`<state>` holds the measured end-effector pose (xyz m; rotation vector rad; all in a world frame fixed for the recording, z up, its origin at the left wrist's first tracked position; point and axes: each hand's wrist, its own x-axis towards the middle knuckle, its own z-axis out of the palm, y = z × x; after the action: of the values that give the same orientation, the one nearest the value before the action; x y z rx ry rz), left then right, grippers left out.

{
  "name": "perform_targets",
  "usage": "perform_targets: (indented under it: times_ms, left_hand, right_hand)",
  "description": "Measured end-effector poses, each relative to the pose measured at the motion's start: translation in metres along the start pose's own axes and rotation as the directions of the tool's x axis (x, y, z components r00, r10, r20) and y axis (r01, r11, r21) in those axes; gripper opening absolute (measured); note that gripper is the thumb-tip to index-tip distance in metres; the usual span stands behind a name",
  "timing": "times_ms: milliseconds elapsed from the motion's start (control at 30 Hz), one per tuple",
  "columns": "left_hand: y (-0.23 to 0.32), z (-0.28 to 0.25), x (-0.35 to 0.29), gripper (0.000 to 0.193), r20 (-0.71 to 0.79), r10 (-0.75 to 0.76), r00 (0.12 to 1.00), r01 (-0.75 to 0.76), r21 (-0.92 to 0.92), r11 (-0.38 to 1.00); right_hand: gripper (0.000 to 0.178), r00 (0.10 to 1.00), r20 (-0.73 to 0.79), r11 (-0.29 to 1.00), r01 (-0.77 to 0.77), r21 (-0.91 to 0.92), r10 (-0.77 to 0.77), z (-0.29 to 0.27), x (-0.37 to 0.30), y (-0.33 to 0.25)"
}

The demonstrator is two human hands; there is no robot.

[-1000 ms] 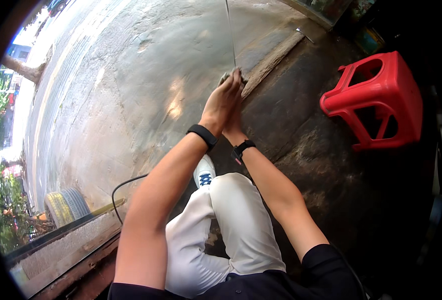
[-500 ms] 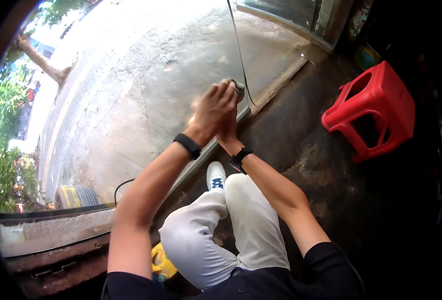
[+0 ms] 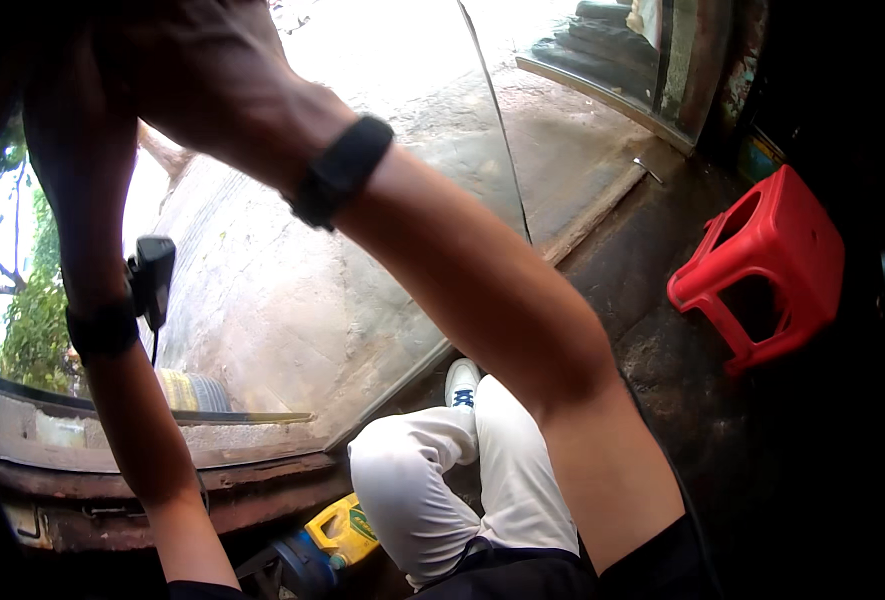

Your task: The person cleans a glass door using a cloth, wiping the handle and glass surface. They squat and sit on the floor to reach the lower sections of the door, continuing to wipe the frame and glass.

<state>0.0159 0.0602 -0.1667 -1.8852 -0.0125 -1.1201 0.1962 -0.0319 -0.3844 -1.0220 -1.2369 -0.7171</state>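
Observation:
Both hands are raised at the upper left, close together in front of the large glass pane (image 3: 352,310). My right hand (image 3: 222,85) reaches across from the right arm, dark against the bright light, its fingers running out of sight at the top edge. Beside it on the left is my left hand (image 3: 82,160), also in shadow, with its fingers not made out. Whether either one holds anything is hidden. Black bands circle both wrists; a small black device (image 3: 152,275) with a cord sits at the left one.
A red plastic stool (image 3: 777,270) stands at the right on the dark floor. Near my knees is a yellow jug (image 3: 347,530), next to a dark blue container (image 3: 302,560). Beyond the glass lie pavement and a tyre (image 3: 194,390). A reddish-brown ledge (image 3: 262,500) runs below the pane.
Both hands have swung from the middle of the view to the upper left, going higher. The grey cloth-like wad seen at the fingers before is out of sight. The view has shifted slightly.

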Motion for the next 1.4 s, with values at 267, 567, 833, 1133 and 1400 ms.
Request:
perform_targets:
  times_ms: [267, 567, 833, 1133, 1400]
  left_hand:
    - [0.301, 0.054, -0.148, 0.051, 0.471, 0.057, 0.88, 0.232, -0.532, 0.814]
    - [0.522, 0.141, -0.27, 0.045, 0.526, 0.535, 0.661, -0.167, -0.592, 0.788]
    - [0.523, 0.121, -0.339, 0.036, 0.587, 0.622, 0.519, -0.146, -0.656, 0.741]
    - [0.368, 0.035, -0.269, 0.042, 0.569, 0.401, 0.718, 0.083, -0.642, 0.762]
    - [0.086, -0.02, -0.038, 0.046, 0.12, -0.026, 0.992, -0.007, 0.271, 0.962]
  right_hand:
    - [0.088, 0.901, 0.018, 0.85, -0.403, -0.339, 0.434, -0.022, -0.206, 0.022]
    - [0.078, 0.249, 0.241, 0.295, -0.938, -0.182, 0.938, -0.052, -0.469, 0.058]
    - [0.065, 0.247, 0.376, 0.285, -0.957, -0.048, 0.893, -0.029, -0.508, 0.0]
    - [0.071, 0.576, 0.264, 0.633, -0.684, -0.364, 0.774, 0.017, -0.385, -0.053]
    - [0.039, 0.964, -0.204, 0.985, 0.171, -0.029, -0.173, 0.024, 0.049, -0.049]
